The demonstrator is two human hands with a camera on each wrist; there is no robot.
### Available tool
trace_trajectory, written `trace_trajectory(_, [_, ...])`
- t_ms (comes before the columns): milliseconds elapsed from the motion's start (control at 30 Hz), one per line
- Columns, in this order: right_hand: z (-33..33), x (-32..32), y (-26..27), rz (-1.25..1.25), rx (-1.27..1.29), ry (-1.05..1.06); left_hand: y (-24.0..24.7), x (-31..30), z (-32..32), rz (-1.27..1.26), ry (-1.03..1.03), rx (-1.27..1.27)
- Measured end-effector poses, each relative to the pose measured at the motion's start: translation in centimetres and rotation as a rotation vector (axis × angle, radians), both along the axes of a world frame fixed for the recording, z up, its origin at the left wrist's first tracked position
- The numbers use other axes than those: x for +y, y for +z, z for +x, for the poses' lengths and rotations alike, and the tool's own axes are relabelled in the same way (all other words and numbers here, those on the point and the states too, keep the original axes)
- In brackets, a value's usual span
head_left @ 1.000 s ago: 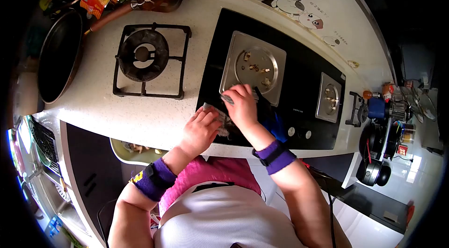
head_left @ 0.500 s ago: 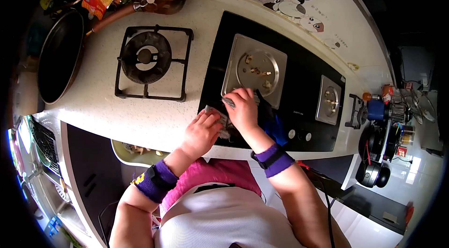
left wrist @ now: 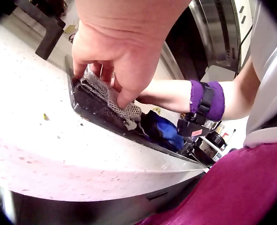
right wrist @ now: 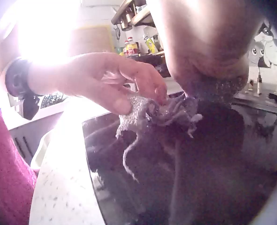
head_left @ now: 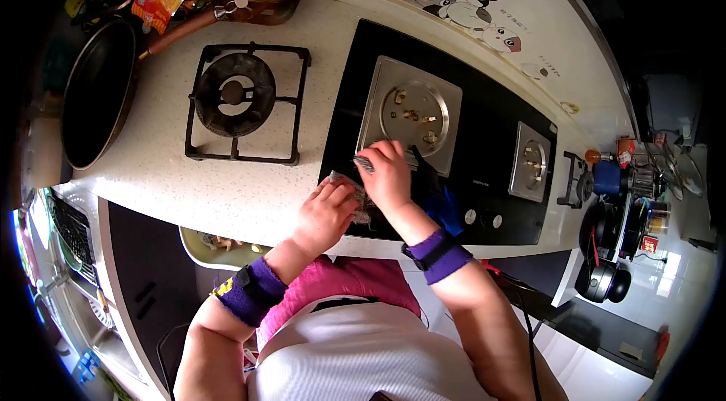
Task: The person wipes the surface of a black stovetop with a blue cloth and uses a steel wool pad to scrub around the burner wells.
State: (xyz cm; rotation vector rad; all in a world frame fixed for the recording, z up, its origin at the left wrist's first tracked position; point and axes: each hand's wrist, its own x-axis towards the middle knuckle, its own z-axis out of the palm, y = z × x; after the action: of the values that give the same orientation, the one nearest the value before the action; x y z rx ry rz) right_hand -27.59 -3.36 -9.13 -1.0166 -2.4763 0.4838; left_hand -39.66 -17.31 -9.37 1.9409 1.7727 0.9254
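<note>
Pinches a crumpled grey mesh cloth (left wrist: pixel 128 110) between the thumb and curled fingers of the left hand (head_left: pixel 325 216), at the front-left corner of the black glass hob (head_left: pixel 482 136). Shows loose strands trailing from the cloth towards the glass. Holds the right hand (head_left: pixel 389 178) just beside, farther in from the hob's left edge, with fingers curled closed around a small grey wad (head_left: pixel 365 164); cannot tell if separate from the cloth or part of it. Wears purple wristbands (head_left: pixel 261 306) on both arms.

Near the hob's front edge, just past the right hand, a blue-and-black bundle (left wrist: pixel 166 131). Behind the right hand, a square steel drip tray (head_left: pixel 374 98) with small pale and brown fittings in its round recess. Nearer the hob's right edge, a smaller steel drip tray (head_left: pixel 519 174).

On the countertop (head_left: pixel 166 181), apart from the hob's left edge, a black pan support (head_left: pixel 286 97) around a burner ring (head_left: pixel 215 102). At the countertop's left end, a dark frying pan (head_left: pixel 98 98). Below the countertop's front edge, a pale green basin (head_left: pixel 195 253).
</note>
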Motion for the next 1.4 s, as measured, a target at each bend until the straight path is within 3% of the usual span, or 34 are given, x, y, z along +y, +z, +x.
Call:
trace_trajectory(200, [1.8, 0.3, 0.4, 0.011, -0.007, -0.021, 0.1, 0.1, -0.1, 0.003, 0.007, -0.005])
trace_trajectory(367, [-0.7, -0.1, -0.2, 0.003, -0.010, -0.001, 0.3, 0.2, -0.2, 0.005, -0.015, 0.019])
trace_trajectory(567, [2.2, 0.1, 0.3, -0.036, -0.012, -0.075, 0.2, 0.1, -0.1, 0.006, 0.005, 0.011])
trace_trajectory(700, [-0.8, -0.2, -0.5, 0.000, -0.009, -0.004, 0.4, 0.1, 0.2, 0.009, 0.013, 0.022])
trace_trajectory(867, [1.9, 0.1, 0.0, -0.014, -0.036, -0.068, 0.1, -0.1, 0.1, -0.013, 0.004, 0.001])
trace_trajectory(1033, [-1.0, -0.2, -0.4, -0.012, -0.027, -0.015, 0.2, 0.1, 0.2, -0.004, 0.010, 0.009])
trace_trajectory(1267, [2.6, 0.2, 0.5, -0.036, -0.044, -0.108, 0.1, 0.1, 0.0, 0.005, 0.023, 0.007])
trace_trajectory(1400, [-0.9, -0.1, -0.1, 0.008, -0.014, -0.012, 0.3, 0.2, 0.2, -0.009, 0.020, -0.001])
